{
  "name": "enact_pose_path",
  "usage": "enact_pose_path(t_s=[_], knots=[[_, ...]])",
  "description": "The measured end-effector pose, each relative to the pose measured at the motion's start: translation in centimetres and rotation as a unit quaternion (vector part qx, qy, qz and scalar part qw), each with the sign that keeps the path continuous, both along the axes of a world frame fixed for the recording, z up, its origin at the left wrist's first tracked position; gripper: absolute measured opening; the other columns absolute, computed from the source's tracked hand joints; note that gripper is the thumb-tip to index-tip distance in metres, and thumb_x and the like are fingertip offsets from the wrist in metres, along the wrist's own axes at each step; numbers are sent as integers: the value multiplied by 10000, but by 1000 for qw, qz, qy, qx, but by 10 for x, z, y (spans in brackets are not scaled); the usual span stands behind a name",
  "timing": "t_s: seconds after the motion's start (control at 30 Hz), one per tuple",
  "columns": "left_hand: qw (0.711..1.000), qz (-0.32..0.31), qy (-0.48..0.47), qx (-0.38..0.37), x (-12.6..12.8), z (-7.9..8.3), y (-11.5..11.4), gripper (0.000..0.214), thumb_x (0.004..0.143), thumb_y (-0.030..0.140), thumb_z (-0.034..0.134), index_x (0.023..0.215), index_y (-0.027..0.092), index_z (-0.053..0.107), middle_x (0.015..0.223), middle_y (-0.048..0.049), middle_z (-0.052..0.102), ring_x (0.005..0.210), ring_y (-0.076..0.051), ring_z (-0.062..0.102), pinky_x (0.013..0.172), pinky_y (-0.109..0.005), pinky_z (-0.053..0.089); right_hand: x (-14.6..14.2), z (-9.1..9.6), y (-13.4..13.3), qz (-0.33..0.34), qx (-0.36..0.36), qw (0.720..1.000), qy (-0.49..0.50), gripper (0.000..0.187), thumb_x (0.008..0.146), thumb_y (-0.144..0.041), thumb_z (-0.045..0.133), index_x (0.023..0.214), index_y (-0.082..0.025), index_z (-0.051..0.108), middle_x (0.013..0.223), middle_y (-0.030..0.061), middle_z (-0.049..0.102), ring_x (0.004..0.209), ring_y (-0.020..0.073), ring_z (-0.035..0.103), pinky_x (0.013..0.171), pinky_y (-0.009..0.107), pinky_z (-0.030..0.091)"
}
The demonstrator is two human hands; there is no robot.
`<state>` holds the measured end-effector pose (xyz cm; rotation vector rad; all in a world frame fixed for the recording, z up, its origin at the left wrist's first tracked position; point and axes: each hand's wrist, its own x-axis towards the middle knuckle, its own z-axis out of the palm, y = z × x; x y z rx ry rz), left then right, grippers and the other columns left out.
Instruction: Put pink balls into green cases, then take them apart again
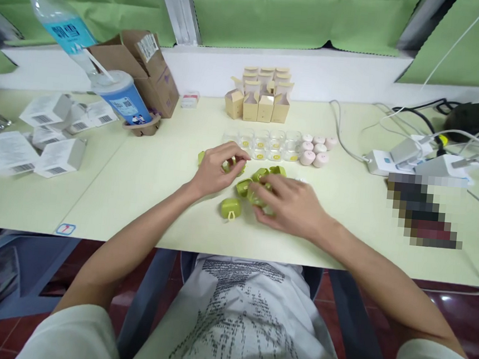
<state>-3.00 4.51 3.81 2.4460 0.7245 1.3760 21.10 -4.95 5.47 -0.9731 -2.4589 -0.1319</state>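
Small olive-green cases with loop straps lie in a loose group at the middle of the table, one green case point(231, 208) apart at the front. My left hand point(217, 171) is over the left end of the group, thumb and fingertips drawn together; what is between them, if anything, does not show clearly. Fingers of my right hand point(291, 206) curl round a green case point(258, 194) that looks partly see-through. Another green case point(244, 187) touches it on the left. Behind the hands stand rows of clear plastic cups point(276, 145) with yellow marks, beside several pale pink round pots point(307, 158).
Open yellow cartons point(251, 107) stand against the wall. White boxes point(55, 110), a bottle point(64, 24), a blue cup point(124, 99) and a brown cardboard box point(148, 76) are at left. A power strip point(381, 163) with cables lies right, near a blurred-out object point(423, 212).
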Motion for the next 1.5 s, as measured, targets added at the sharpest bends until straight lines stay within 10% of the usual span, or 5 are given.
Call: enact_pose_path(t_s=[0.37, 0.87, 1.17, 1.4, 1.5], knots=[[995, -44, -88, -15, 24, -7, -26, 376, 973, 455, 876, 1275, 265, 755, 1160, -61, 719, 917, -146, 756, 614, -215, 642, 7, -6, 26, 47, -257, 862, 435, 343, 1045, -550, 722, 1286, -308, 696, 1390, 85, 741, 1146, 271, 785, 1000, 460, 675], [989, 43, 48, 133, 32, -12, -38, 214, 1028, 219, 675, 1241, 195, 678, 1128, -94, 746, 990, -216, 777, 771, -357, 699, -6, -29, 21, -76, -45, 972, 219, 430, 1160, -328, 437, 1453, -178, 714, 1360, 177, 820, 1182, 305, 823, 1016, 470, 684], [995, 33, -26, 96, 32, -8, -35, 224, 1033, 290, 750, 1233, 212, 686, 1149, -73, 738, 1011, -181, 765, 676, -268, 703, 2, -10, 21, -91, -122, 937, 315, 366, 1147, -386, 493, 1241, -229, 809, 1138, 109, 824, 936, 269, 814, 879, 465, 681], [999, -6, -38, 7, 24, -6, -31, 232, 1090, 401, 726, 1259, 242, 709, 1197, -62, 770, 1031, -167, 771, 813, -304, 707, 11, -4, 24, 10, -390, 812, 433, 501, 979, -657, 789, 1335, -310, 723, 1179, 50, 795, 847, 243, 811, 686, 405, 687], [996, -8, -78, -40, 22, -10, -26, 269, 1130, 488, 634, 1260, 260, 690, 1189, -69, 744, 1032, -176, 751, 775, -299, 690, 15, -3, 24, -21, -338, 847, 410, 489, 966, -641, 814, 1295, -287, 740, 1118, 55, 784, 811, 223, 756, 673, 388, 643]])
